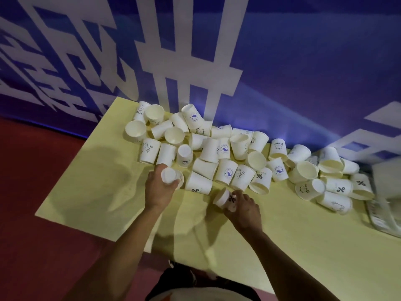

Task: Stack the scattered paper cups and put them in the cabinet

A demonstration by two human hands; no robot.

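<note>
The left hand [159, 187] curls its fingers round a white paper cup [170, 175], base turned up toward the camera, at the near left edge of the heap. A wider rim shows just under and right of that base, but blur hides whether it belongs to the same cup or to a second one nested with it. The right hand [245, 207] grips a percent-sign cup [224, 198] from its right side. Thumb and fingers wrap its wall, and the cup tilts with its base pointing left and slightly away. This cup is held just above the table, near the heap's front edge, and the two hands are apart with bare tabletop between them.

Beyond the hands, the heap of paper cups [209, 149] sprawls across the far half of the pale yellow table [104, 192]. It runs from the far left corner toward the right edge. Most cups lie on their sides, some stand mouth up and some base up, and many touch or lean on one another. Prints on them read "Hi", "Bear", "HELLO", a percent sign and a round blue emblem. A looser cluster [303, 170] lies to the right, close to a pale blurred object [386, 192] at the table's right end; what it is cannot be told.

Behind the table rises a blue wall [314, 61] with large white characters. A red floor [43, 192] lies to the left of the table.
</note>
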